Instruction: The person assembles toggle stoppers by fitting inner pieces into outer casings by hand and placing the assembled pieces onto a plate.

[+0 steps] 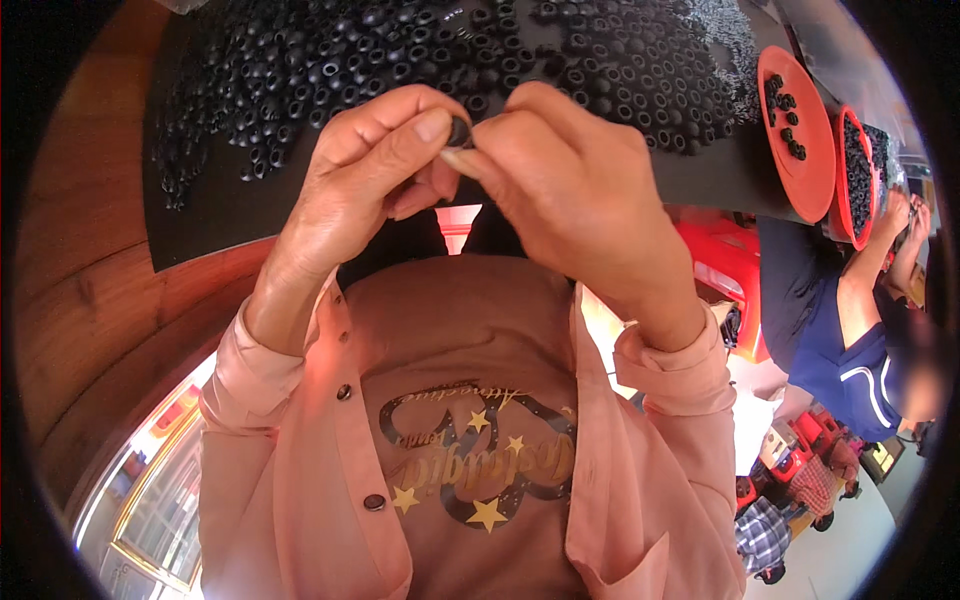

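Both my hands are raised close to the camera over a black mat (230,205) on a wooden table. A small black rubber ring (460,130) is pinched between the thumb and forefinger of my left hand (375,170). My right hand (570,190) meets it from the right, its fingertips touching the same ring. Behind my hands, a dense spread of several black rings (400,50) covers the far part of the mat. My pink shirt sleeves fill the lower picture.
An orange round tray (815,150) with a few black rings lies at the right of the mat, with a second orange tray (858,180) full of black pieces beyond it. Another person in a blue shirt (850,350) works at the right edge. The wooden table edge (90,290) curves on the left.
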Available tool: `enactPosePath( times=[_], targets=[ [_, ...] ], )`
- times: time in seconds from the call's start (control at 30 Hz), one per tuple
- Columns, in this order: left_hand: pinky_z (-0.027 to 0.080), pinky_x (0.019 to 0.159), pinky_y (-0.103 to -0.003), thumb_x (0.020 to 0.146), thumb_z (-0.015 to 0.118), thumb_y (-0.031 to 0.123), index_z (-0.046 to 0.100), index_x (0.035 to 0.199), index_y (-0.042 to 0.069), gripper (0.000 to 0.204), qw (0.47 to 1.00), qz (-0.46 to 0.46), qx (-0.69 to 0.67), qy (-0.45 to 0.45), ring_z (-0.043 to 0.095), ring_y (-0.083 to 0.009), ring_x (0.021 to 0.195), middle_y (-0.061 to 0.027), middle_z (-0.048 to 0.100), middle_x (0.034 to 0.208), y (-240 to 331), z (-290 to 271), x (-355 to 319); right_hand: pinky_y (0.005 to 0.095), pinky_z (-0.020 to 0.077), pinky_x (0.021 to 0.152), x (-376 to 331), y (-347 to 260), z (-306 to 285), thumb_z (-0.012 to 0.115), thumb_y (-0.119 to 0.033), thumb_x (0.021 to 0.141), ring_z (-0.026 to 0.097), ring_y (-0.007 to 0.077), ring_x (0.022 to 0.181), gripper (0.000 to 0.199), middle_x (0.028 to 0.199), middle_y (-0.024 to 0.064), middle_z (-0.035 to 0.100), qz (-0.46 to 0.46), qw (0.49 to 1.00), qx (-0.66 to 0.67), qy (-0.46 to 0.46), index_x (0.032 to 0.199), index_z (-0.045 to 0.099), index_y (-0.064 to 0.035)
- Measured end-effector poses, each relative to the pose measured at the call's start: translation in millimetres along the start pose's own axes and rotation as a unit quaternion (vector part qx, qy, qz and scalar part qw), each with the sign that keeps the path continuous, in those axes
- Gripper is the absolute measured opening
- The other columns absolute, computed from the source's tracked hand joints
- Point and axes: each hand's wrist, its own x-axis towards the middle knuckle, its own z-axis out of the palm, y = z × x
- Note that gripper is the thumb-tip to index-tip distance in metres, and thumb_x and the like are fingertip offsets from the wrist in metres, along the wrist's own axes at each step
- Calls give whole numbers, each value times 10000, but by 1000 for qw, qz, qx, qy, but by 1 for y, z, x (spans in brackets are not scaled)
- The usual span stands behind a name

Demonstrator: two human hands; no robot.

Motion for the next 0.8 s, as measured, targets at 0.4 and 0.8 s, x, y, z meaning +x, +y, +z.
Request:
enactPosePath(
  times=[0.4, 0.8],
  targets=[
    [270, 453, -175, 950, 537, 300, 601, 992, 3, 306, 991, -91, 43, 83, 412, -30, 525, -12, 552, 653, 9, 10, 0, 362, 465, 454, -4, 16, -5, 582, -111, 749, 590, 252, 599, 93, 726, 79, 509, 49, 991, 110, -59, 761, 512, -50],
    [310, 475, -204, 920, 605, 319, 587, 779, 8, 342, 985, -167, -14, -37, 430, -45, 559, -7, 514, 636, 31, -8, 10, 355, 454, 469, 18, 28, 0, 737, -144, 724, 573, 253, 583, 350, 740, 83, 500, 67, 967, 231, -82, 994, 562, -4]
  ],
)
